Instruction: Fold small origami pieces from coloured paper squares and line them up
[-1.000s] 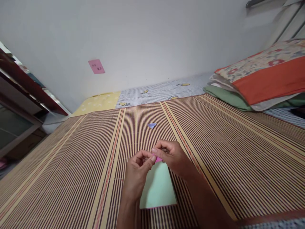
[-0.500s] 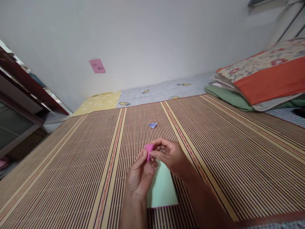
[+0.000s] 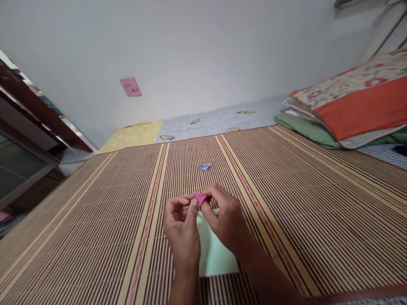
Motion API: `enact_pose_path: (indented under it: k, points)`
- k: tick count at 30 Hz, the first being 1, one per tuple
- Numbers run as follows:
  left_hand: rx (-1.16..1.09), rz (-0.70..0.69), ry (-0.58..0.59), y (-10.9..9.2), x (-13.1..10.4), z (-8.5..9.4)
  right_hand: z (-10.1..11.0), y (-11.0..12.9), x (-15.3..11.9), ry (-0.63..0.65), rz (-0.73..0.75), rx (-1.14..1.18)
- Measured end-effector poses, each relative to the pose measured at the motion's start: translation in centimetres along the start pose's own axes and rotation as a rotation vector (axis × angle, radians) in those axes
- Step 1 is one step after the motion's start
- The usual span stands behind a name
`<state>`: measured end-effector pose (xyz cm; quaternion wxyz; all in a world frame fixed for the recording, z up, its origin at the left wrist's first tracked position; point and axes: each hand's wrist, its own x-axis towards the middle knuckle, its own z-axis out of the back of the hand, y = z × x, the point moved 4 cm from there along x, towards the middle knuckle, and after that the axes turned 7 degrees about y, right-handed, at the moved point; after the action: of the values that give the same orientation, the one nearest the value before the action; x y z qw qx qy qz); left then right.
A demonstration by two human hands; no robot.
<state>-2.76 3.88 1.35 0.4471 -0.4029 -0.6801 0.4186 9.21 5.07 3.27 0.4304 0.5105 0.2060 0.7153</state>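
Note:
A small folded pink paper is pinched between both hands above the mat. My left hand grips its left side with thumb and fingers. On its right side, my right hand closes thumb and forefinger over the edge. Beneath the hands lies a pale green sheet of paper with a thin pink edge along its front; my hands cover its upper part. Beyond them, a small folded blue-purple paper piece rests on the mat.
A striped bamboo mat spreads across the bed. Folded bedding with an orange and floral cover is piled at the right. A pink note is stuck on the white wall. Patterned sheet shows along the wall.
The pink paper has turned from pointing down to lying wider and flatter. My left hand has rotated so its back shows and its fingers curl; my right fingers have shifted their pinch.

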Motion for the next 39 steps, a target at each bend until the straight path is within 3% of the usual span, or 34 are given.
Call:
enact_pose_path:
  k: [2, 6, 14, 18, 23, 25, 33, 36, 39]
  points:
    - [0.106, -0.030, 0.042, -0.6, -0.2, -0.3, -0.2, 0.0, -0.2, -0.011, 0.008, -0.083]
    - [0.163, 0.072, 0.136, -1.1, -0.3, -0.8, 0.1, 0.0, -0.3, -0.019, 0.059, -0.197]
    - [0.150, 0.125, 0.175, -1.5, -0.1, -0.8, 0.2, 0.0, -0.2, 0.013, 0.074, -0.109]
    - [0.187, 0.067, 0.133, -1.3, -0.3, -0.3, 0.2, 0.4, 0.0, 0.003, 0.019, 0.065]
    - [0.135, -0.001, -0.020, -1.9, -0.7, -0.1, -0.1, 0.0, 0.2, 0.064, -0.186, 0.614]
    - [0.113, 0.005, -0.037, -2.0, -0.8, -0.2, -0.1, -0.3, 0.2, 0.080, -0.210, 0.715]
    - [0.162, 0.017, 0.039, -1.3, -0.7, -0.1, 0.7, -0.6, 0.3, 0.055, -0.159, 0.525]
    - [0.191, -0.048, -0.006, -1.5, -0.9, -0.2, 0.6, -0.8, 0.2, -0.013, -0.202, 0.520]
    - [0.212, -0.078, -0.076, -1.8, -0.9, -0.3, 0.3, -1.2, 0.1, 0.002, -0.242, 0.566]
